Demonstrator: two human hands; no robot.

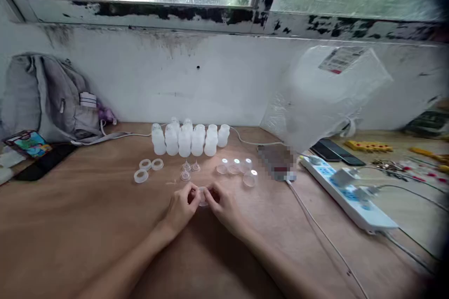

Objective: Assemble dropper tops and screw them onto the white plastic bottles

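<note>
Between my two hands is a transparent round cap, its rim pinched from either side just above the table. My left hand has thumb and forefinger closed on its left edge. On the right edge, the fingers of my right hand are closed too. Just beyond the hands stand three transparent bottle nipples. Three white screw rings lie to their left. Off to the right sit several more transparent caps with a white spot on top. A cluster of small frosted baby bottles stands behind.
A blurred-out phone-like device lies right of the caps, with a white cable running toward me. Farther right are a white power strip and dark phones. A plastic bag leans on the wall; a grey backpack sits at left.
</note>
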